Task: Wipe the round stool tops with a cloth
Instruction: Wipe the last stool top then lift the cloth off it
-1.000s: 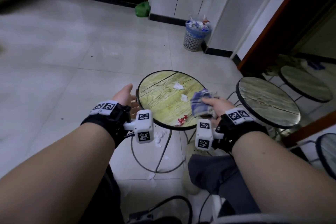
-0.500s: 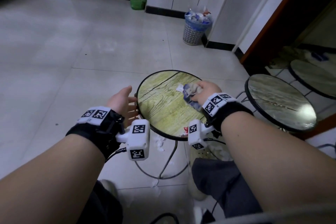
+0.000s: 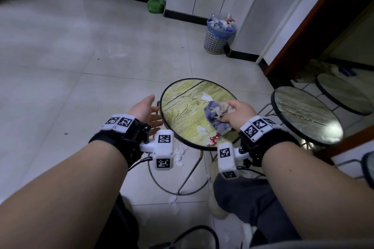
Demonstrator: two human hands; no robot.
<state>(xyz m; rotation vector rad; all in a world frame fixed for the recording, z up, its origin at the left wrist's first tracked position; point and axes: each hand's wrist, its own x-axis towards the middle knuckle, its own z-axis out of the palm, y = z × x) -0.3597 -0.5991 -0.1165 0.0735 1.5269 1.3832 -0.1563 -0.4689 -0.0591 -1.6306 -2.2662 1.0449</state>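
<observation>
- Straight ahead, a round stool (image 3: 182, 105) with a yellow-green wood-grain top stands on pale floor tiles (image 3: 81, 56); wide bare floor stretches left and beyond it.
- Right hand (image 3: 238, 112) grips a bunched blue-and-white cloth (image 3: 216, 116), pressed on the top's right half — the bundle's long axis runs from the far middle toward the near right rim.
- Left hand (image 3: 144, 110) is held flat with fingers straight, fingertips just beside the left rim.
- Three white paper scraps lie on the top, and red bits (image 3: 213, 140) sit at the near rim.
- Two more round stools show clearly to the right: a grey one (image 3: 305, 115) near, another (image 3: 344, 93) behind it.
- One full wastebasket (image 3: 219, 36) stands by the far wall.
</observation>
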